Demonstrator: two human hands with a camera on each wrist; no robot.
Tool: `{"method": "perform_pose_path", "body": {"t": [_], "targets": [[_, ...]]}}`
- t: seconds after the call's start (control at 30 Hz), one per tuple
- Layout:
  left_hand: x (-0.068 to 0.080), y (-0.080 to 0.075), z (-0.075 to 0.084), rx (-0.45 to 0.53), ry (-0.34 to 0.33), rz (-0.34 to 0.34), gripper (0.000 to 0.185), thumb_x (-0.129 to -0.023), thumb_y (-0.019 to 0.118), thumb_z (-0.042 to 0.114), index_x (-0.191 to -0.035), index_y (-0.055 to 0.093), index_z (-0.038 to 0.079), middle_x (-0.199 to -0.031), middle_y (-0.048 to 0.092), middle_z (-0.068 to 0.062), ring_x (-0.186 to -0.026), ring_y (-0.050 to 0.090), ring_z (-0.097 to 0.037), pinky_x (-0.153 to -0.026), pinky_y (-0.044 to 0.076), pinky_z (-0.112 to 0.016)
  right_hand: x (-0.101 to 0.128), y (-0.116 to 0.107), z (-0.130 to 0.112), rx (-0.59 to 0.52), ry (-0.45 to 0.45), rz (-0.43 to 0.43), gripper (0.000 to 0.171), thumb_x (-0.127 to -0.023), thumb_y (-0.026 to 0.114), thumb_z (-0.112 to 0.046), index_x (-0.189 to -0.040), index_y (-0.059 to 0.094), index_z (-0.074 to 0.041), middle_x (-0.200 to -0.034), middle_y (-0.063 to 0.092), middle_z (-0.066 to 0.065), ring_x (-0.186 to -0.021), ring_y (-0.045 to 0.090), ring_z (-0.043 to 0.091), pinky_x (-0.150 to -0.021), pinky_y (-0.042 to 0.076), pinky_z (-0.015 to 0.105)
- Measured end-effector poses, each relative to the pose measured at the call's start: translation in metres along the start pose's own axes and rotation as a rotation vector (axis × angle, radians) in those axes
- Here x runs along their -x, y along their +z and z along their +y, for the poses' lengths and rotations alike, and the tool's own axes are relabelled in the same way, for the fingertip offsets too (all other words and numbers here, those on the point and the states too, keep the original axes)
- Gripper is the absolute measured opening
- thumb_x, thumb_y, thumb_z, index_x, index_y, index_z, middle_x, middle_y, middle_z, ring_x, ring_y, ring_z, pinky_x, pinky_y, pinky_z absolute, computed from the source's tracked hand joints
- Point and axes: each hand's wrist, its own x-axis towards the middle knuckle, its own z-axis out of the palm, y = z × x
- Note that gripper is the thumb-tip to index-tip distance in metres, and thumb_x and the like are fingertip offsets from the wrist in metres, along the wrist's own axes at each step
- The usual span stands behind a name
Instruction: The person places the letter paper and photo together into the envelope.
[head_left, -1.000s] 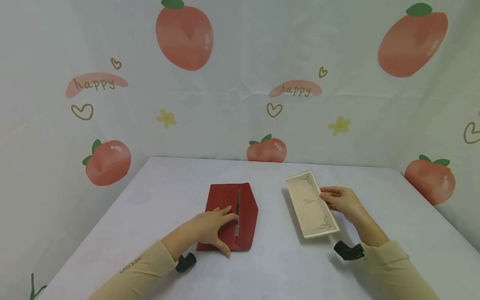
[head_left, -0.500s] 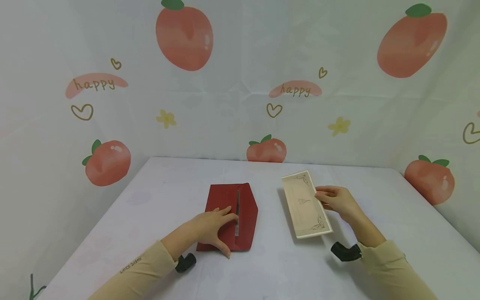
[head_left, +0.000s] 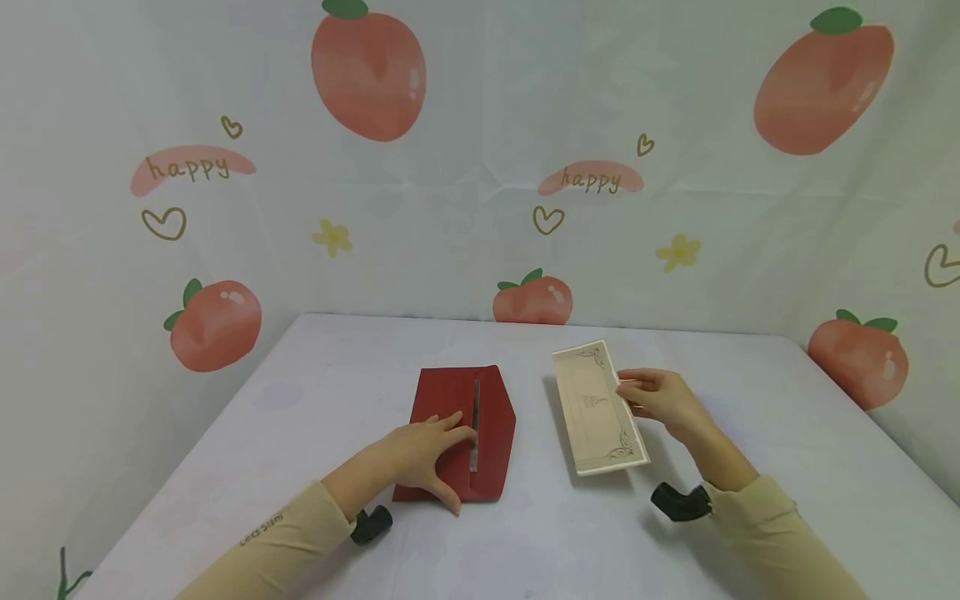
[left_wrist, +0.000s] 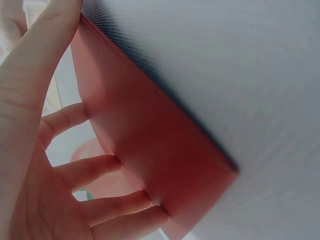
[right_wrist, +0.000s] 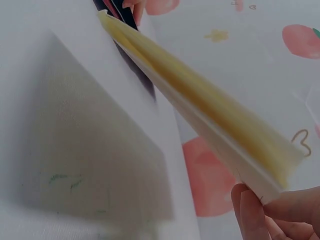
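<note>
A red envelope [head_left: 498,433] lies on the table, its pointed flap turned to the right and a narrow grey strip running along the pocket edge. My left hand [head_left: 429,454] rests on it with fingers spread; in the left wrist view the fingertips touch the red paper [left_wrist: 150,135]. To the right, my right hand [head_left: 663,404] pinches a cream folded card [head_left: 596,408] by its right edge between thumb and fingers. The card is tilted and raised above the table, showing corner scrollwork and a small central print. In the right wrist view the folded card [right_wrist: 200,110] gapes slightly between its leaves.
A white cloth covers the table [head_left: 315,417], and a printed backdrop [head_left: 450,208] with fruit and "happy" lettering hangs behind it. Black wrist-camera mounts [head_left: 680,502] project beneath both cuffs.
My right hand has carried the cream card a little to the left, towards the envelope. The left hand and the red envelope have stayed where they were.
</note>
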Motion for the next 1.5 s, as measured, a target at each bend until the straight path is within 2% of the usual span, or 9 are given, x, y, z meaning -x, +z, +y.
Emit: {"method": "perform_pose_path", "body": {"t": [0.23, 0.57, 0.77, 0.97, 1.5], "targets": [[-0.001, -0.001, 0.000, -0.004, -0.002, -0.002, 0.090, -0.059, 0.077, 0.063, -0.134, 0.042, 0.027, -0.152, 0.032, -0.011, -0.133, 0.037, -0.047, -0.099, 0.041, -0.058, -0.002, 0.007, -0.002, 0.006, -0.015, -0.008, 0.048, -0.092, 0.057, -0.014, -0.130, 0.043, 0.013, -0.112, 0.066, 0.019, -0.084, 0.064, 0.005, -0.079, 0.056, 0.028], [-0.001, -0.001, 0.000, 0.004, -0.004, -0.008, 0.089, -0.060, 0.077, 0.062, -0.134, 0.042, 0.026, -0.152, 0.031, -0.012, -0.132, 0.036, -0.048, -0.098, 0.041, -0.059, -0.006, 0.015, -0.005, -0.025, -0.044, -0.029, 0.046, -0.092, 0.056, -0.010, -0.130, 0.043, 0.013, -0.103, 0.067, 0.013, -0.081, 0.064, 0.004, -0.077, 0.057, 0.027], [-0.002, 0.000, 0.000, 0.002, -0.002, -0.009, 0.089, -0.060, 0.077, 0.062, -0.134, 0.042, 0.027, -0.152, 0.031, -0.013, -0.132, 0.036, -0.048, -0.098, 0.041, -0.060, -0.003, 0.021, -0.009, -0.041, -0.042, -0.044, 0.046, -0.092, 0.057, -0.009, -0.130, 0.042, 0.014, -0.106, 0.066, 0.018, -0.081, 0.064, 0.006, -0.077, 0.057, 0.029], [0.000, -0.001, 0.001, -0.002, -0.008, -0.012, 0.088, -0.061, 0.077, 0.062, -0.134, 0.042, 0.028, -0.152, 0.032, -0.012, -0.133, 0.036, -0.047, -0.098, 0.042, -0.059, -0.003, 0.025, -0.011, -0.053, -0.035, -0.049, 0.047, -0.091, 0.057, -0.009, -0.130, 0.042, 0.013, -0.105, 0.067, 0.015, -0.081, 0.064, 0.006, -0.077, 0.057, 0.029], [0.000, -0.001, 0.003, 0.008, -0.003, 0.001, 0.088, -0.060, 0.078, 0.061, -0.133, 0.043, 0.026, -0.151, 0.033, -0.012, -0.132, 0.037, -0.048, -0.097, 0.042, -0.059, -0.006, 0.037, -0.011, -0.067, -0.056, -0.046, 0.045, -0.090, 0.059, -0.008, -0.128, 0.045, 0.011, -0.107, 0.066, 0.020, -0.080, 0.065, 0.007, -0.078, 0.057, 0.033]]}}
